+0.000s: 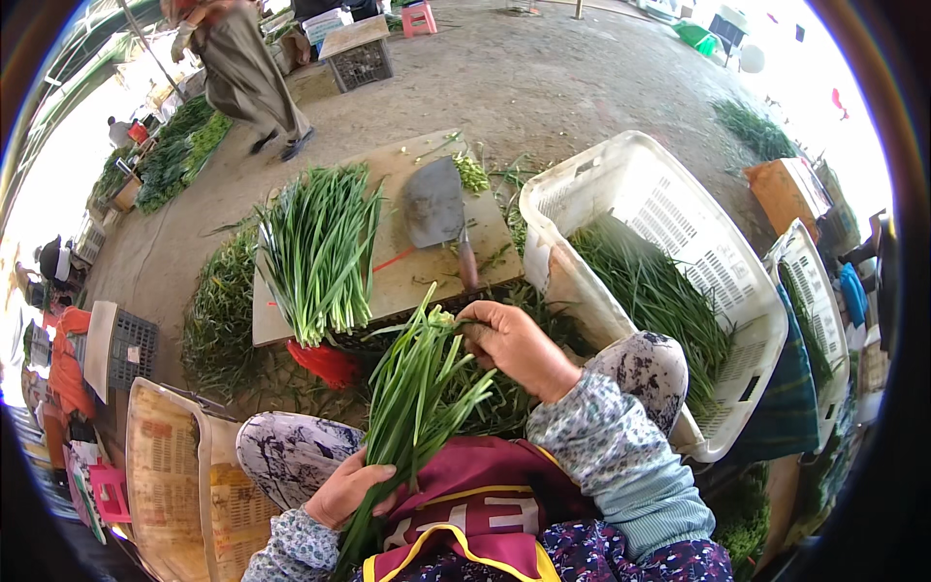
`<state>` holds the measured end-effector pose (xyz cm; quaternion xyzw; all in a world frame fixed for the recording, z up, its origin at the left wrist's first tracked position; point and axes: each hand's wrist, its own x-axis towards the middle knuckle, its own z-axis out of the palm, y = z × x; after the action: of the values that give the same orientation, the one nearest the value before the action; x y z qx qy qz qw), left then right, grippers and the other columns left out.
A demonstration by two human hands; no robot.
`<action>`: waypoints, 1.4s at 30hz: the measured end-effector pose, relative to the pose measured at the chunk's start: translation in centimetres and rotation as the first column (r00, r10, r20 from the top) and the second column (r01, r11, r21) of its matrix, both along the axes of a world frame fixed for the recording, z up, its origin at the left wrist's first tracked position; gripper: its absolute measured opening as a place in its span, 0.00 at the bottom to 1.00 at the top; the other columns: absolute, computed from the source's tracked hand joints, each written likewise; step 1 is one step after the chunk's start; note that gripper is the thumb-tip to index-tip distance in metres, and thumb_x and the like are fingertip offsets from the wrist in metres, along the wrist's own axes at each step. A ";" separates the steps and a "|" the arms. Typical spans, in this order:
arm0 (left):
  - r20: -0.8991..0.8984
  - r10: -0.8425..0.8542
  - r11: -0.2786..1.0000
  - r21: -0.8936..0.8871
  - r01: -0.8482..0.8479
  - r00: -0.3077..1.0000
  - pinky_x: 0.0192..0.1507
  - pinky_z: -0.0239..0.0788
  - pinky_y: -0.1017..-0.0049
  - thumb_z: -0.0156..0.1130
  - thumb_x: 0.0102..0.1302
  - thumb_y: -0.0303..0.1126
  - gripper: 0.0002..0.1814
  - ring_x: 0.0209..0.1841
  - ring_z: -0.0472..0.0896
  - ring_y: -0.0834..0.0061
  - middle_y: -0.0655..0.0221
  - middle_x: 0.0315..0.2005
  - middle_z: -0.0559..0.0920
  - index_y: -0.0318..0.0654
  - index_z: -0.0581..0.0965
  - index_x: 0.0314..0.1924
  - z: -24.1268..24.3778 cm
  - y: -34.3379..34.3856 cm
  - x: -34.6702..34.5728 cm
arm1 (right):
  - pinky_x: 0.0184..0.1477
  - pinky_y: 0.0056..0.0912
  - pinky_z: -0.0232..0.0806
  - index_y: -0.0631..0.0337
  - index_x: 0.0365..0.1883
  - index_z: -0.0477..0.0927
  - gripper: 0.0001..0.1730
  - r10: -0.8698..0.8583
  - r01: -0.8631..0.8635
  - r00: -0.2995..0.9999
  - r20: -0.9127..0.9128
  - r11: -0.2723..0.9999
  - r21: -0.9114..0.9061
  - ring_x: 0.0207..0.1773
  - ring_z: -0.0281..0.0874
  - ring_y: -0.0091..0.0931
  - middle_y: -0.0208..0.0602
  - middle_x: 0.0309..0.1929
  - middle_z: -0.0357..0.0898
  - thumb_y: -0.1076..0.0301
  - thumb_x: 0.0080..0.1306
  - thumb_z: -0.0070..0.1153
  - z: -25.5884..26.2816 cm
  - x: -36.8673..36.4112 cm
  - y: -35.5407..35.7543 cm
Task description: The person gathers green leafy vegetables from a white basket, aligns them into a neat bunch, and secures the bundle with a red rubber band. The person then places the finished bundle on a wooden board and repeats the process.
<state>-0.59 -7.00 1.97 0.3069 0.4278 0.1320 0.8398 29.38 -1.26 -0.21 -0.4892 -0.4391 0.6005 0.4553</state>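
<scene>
My left hand (pixel 353 487) is closed around the leafy lower part of a loose bunch of garlic chives (pixel 418 407), held above my lap. At the bunch's pale cut ends, my right hand (pixel 513 345) pinches a thin green strand between thumb and fingers. Beyond the hands, a board (pixel 393 276) carries a thick, neatly laid pile of chives (pixel 320 251). On the same board lies a wide-bladed cleaver (pixel 436 204), its wooden handle towards me. Small trimmed stem ends (pixel 471 173) sit near its blade.
A white plastic crate (pixel 625 167) with more chives (pixel 647 284) leans at my right. An empty-looking yellowed crate (pixel 171 480) stands at my left. Trimmings are heaped (pixel 225 320) beside the board, with something red (pixel 324 364) under its edge. A person (pixel 240 73) is on the floor beyond.
</scene>
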 end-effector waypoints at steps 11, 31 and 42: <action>0.064 -0.080 0.992 -0.094 0.086 0.995 0.19 0.62 0.77 0.55 0.66 0.33 0.27 0.19 0.72 0.72 0.41 0.42 0.80 0.26 0.67 0.62 0.3 -0.6 -2.2 | 0.38 0.36 0.73 0.62 0.43 0.86 0.11 -0.219 -0.136 0.571 0.791 0.925 0.354 0.30 0.81 0.33 0.43 0.29 0.83 0.68 0.65 0.58 0.3 10.0 2.5; 0.300 -0.031 0.962 -0.249 0.110 0.953 0.17 0.60 0.76 0.59 0.62 0.43 0.35 0.15 0.68 0.74 0.35 0.41 0.79 0.25 0.65 0.64 -0.2 0.1 -4.3 | 0.45 0.23 0.73 0.64 0.47 0.85 0.10 0.122 -0.211 0.934 0.337 0.947 0.240 0.41 0.79 0.19 0.30 0.36 0.86 0.73 0.70 0.57 -0.9 4.1 0.0; 0.276 -0.094 0.949 -0.265 0.170 0.956 0.17 0.60 0.77 0.58 0.62 0.41 0.37 0.16 0.69 0.71 0.30 0.43 0.77 0.23 0.63 0.65 -0.6 -0.1 -3.8 | 0.43 0.21 0.70 0.66 0.54 0.79 0.16 0.333 -0.332 0.943 0.002 0.939 0.086 0.40 0.74 0.15 0.24 0.41 0.83 0.68 0.72 0.59 1.4 0.6 2.7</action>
<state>-4.35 -7.06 1.41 0.1904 0.3067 0.0509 0.9312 30.01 1.43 1.14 -0.3846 -0.5377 0.6524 0.3705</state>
